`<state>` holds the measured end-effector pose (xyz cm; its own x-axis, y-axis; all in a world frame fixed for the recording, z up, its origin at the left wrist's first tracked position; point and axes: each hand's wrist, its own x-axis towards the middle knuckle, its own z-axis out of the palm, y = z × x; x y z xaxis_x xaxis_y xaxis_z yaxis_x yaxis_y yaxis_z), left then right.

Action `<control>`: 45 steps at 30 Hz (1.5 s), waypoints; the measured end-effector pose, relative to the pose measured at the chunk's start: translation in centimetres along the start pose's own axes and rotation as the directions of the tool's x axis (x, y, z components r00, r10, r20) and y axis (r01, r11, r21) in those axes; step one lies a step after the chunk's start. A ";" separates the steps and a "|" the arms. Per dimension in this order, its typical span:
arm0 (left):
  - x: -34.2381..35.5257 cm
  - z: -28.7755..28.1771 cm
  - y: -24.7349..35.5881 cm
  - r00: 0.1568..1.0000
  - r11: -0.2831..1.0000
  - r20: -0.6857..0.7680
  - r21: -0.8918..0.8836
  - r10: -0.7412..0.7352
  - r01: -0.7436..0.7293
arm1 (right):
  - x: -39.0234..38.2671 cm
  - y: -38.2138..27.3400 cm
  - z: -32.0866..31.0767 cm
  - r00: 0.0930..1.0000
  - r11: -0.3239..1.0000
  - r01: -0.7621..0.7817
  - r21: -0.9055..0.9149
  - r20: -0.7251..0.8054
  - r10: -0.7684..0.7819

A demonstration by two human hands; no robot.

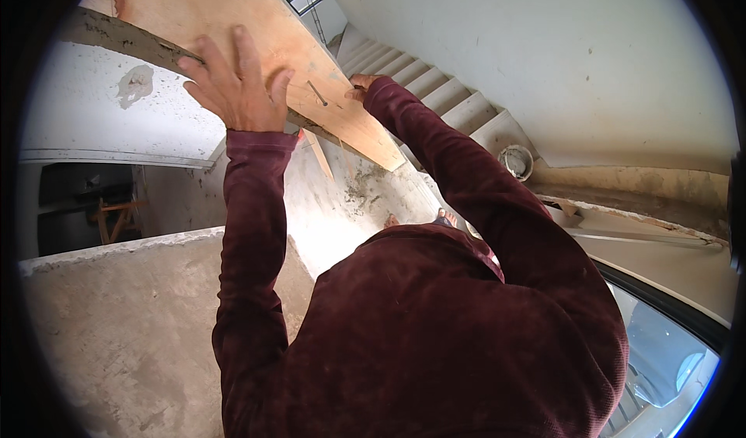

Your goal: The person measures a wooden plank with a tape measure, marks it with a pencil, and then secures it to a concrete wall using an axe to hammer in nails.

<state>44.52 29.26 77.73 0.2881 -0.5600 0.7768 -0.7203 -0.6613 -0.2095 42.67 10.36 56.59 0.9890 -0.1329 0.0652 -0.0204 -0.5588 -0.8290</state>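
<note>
We located the wooden board (299, 53) at 11 o'clock from the view centre; it ran diagonally from beyond the upper border down to a tapered end between 12 and 1 o'clock. We placed the left hand (247, 96) between 10 and 11 o'clock, back uppermost, over the board's left-hand long edge. Its fingers were spread; we could not tell how firmly they pressed. We placed the right hand (362, 87) at 12 o'clock, at the opposite long edge. Its fingers were bent there; we could not tell whether they pinched the board. A nail (317, 94) showed on the board's face at 11 o'clock, between both hands.

We noted a gap between the tapered end and our torso, with a pale stained surface (361, 185) visible below. Beyond the right-hand edge, at 1 o'clock, the staircase (439, 96) occupied the space up to the wall (559, 57). A bucket (515, 163) stood between 2 and 3 o'clock, near the right sleeve (458, 158). At 8 o'clock we had a concrete slab (132, 337) with a rough upper edge, beside the left sleeve (252, 220).
</note>
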 end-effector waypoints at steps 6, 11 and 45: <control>-0.9 3.1 0.3 0.982 0.996 0.191 0.084 -0.003 -0.014 | 0.4 0.8 -0.4 0.999 0.994 0.026 -0.103 -0.018 -0.029; -1.6 4.4 0.5 0.990 0.995 0.140 0.093 0.013 -0.026 | -1.1 -1.0 -1.9 0.999 0.980 -0.030 -0.197 -0.019 0.026; -1.7 5.8 1.2 0.992 0.981 0.025 0.144 0.126 -0.128 | -36.5 14.1 23.6 0.677 0.686 -0.727 -0.027 0.133 0.723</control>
<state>46.75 26.54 72.70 0.2108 -0.6506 0.7296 -0.6529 -0.6492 -0.3903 9.75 26.68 29.43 0.6747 -0.3853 -0.6296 -0.7372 -0.3091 -0.6008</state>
